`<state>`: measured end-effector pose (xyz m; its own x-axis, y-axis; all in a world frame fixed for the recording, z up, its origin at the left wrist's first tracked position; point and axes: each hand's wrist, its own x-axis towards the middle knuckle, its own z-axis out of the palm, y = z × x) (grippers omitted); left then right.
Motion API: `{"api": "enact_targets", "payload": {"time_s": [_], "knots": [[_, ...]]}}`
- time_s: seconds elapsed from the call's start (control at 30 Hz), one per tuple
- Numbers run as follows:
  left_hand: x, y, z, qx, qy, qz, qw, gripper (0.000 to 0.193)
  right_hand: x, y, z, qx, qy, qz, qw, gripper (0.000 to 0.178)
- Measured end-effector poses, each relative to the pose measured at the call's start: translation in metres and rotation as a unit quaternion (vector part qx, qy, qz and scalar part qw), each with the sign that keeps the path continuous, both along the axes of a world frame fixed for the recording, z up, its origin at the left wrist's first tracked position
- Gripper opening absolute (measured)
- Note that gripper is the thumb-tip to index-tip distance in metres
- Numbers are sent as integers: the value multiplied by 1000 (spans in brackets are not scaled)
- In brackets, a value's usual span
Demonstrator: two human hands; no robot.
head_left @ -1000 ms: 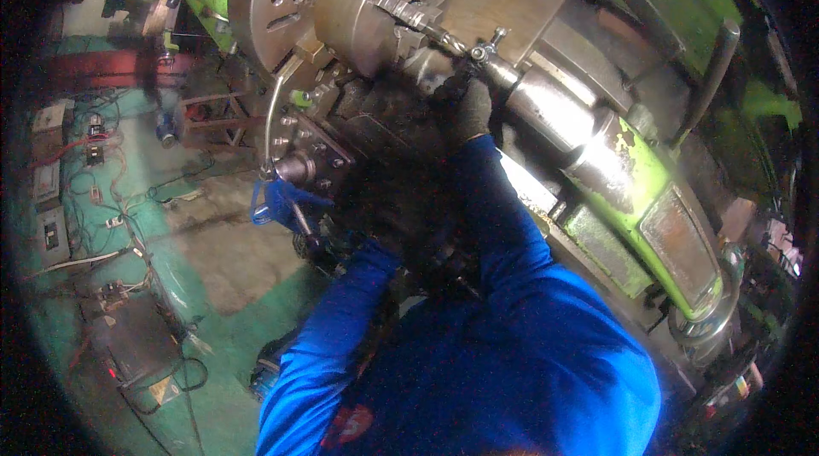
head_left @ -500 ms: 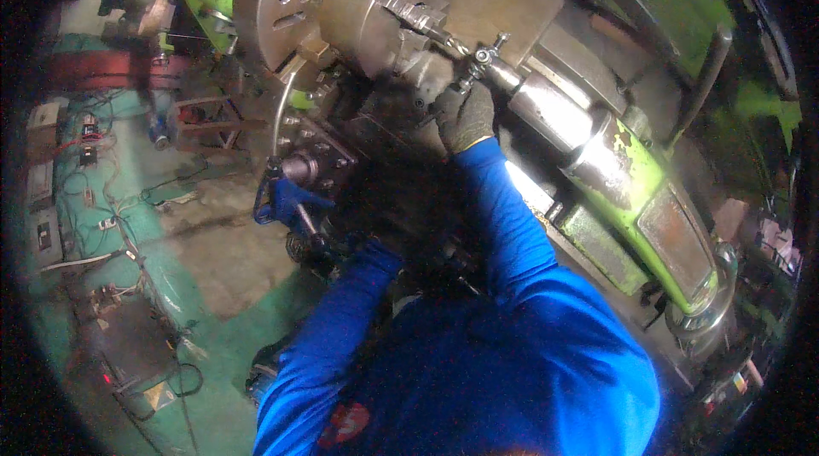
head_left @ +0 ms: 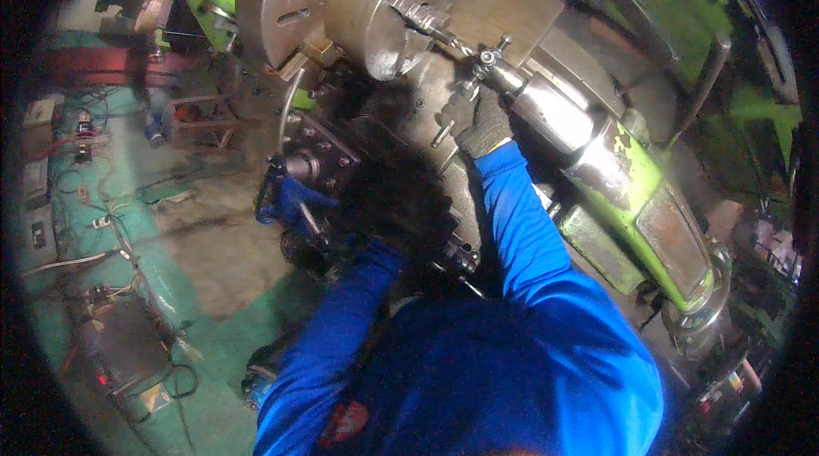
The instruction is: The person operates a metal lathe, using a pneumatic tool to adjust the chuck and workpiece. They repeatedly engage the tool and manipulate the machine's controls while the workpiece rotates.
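Observation:
My right hand (head_left: pixel 485 121), in a dark work glove, is closed around the handle of a tap wrench (head_left: pixel 489 59). One end of the handle sticks out below my fingers. The wrench sits between the tailstock quill (head_left: pixel 554 110) and a fluted tap (head_left: pixel 461 47), which points toward the round metal workpiece (head_left: pixel 371 17) by the lathe chuck (head_left: pixel 277 8). My left sleeve (head_left: pixel 354 294) reaches toward the carriage. The left hand is lost in dark shadow there, so its fingers and anything in them cannot be made out.
The green tailstock (head_left: pixel 648 191) with its handwheel (head_left: pixel 695 319) stands to the right. A flat metal plate (head_left: pixel 503 8) lies behind the tap. On the left, a blue-handled part (head_left: pixel 299 200) sits beside the carriage. Cables and a dark box (head_left: pixel 128 336) lie on the green floor.
My right hand has moved slightly right and down with the wrench handle, whose lower end now shows. The left arm stays almost in place.

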<state>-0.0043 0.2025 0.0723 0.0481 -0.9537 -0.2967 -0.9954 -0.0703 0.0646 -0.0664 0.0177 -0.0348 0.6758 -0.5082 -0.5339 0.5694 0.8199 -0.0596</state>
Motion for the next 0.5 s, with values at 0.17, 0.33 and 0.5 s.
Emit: {"api": "enact_targets", "payload": {"time_s": [0.17,0.33,0.5], "knots": [[0,-3,-6,-44,8,-11,999,24,-8,-12,-9,13,-50,17,999,38],[-1,-4,-6,-77,10,-23,997,23,-2,-15,-1,-54,37,41,997,35],[-1,1,-5,-99,13,-26,995,23,-18,-20,-6,-10,-30,105,994,42]]}}
